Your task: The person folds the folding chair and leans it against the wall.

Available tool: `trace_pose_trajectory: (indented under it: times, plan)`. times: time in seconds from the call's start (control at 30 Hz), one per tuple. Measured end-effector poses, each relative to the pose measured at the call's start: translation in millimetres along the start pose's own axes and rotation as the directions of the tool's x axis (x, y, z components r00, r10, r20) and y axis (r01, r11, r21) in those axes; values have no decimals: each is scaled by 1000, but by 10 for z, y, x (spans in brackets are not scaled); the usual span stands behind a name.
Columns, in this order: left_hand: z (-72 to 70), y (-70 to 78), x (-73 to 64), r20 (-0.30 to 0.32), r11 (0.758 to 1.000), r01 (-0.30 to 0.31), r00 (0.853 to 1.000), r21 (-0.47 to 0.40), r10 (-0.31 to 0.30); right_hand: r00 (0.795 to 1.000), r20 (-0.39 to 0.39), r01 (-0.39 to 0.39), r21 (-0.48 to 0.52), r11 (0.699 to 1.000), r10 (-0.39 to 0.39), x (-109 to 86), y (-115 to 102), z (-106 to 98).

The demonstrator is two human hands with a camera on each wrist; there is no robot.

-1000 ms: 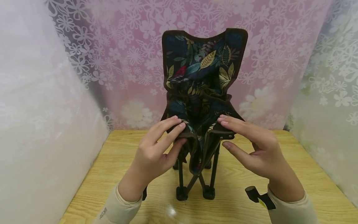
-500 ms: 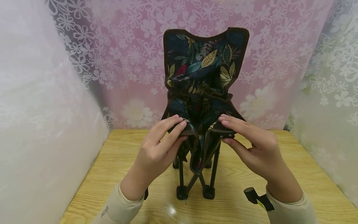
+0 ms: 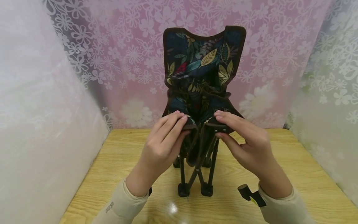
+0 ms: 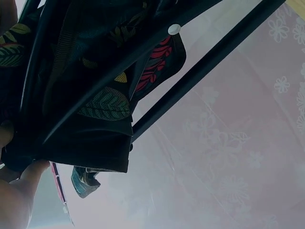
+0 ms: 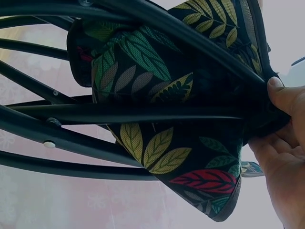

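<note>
A small folding chair [image 3: 207, 59] with dark leaf-print fabric and brown edging stands upright and partly folded in the head view. My left hand [image 3: 162, 146] grips its front left seat corner, fingers over the top and thumb below. On the front right corner, beside two metal rivets, my right hand [image 3: 249, 143] holds on the same way. Between them the seat fabric sags in a fold. Crossed black leg tubes [image 4: 90, 100] run up to the held corner in the left wrist view. The right wrist view shows the printed fabric [image 5: 162, 157] hanging under the frame, thumb at the corner.
The chair's dark feet [image 3: 207, 189] stand on a wood-grain table [image 3: 126, 186]. Behind it hangs a pink floral curtain [image 3: 134, 56]. A pale sheet [image 3: 42, 124] closes off the left side and a flowered one [image 3: 327, 93] the right.
Both hands have come closer together, bringing the front seat corners and front feet nearer each other. My right thumb, apart from the corner's underside at first, now meets it. The seat fold sits slightly higher.
</note>
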State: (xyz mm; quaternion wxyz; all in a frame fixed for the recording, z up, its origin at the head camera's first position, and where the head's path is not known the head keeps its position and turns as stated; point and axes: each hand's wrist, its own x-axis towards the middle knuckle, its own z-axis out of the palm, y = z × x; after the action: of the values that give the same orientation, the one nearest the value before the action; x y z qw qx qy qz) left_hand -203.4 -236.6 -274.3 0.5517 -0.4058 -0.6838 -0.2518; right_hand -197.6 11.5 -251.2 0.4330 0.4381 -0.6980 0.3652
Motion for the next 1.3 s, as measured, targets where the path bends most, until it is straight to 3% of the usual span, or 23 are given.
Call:
trace_pose_trajectory:
  times: [1.3]
  plan:
    - [148,79,118,-33,998,13,999,60,-11,999,40,11,-170,985,-4,69,-92,147]
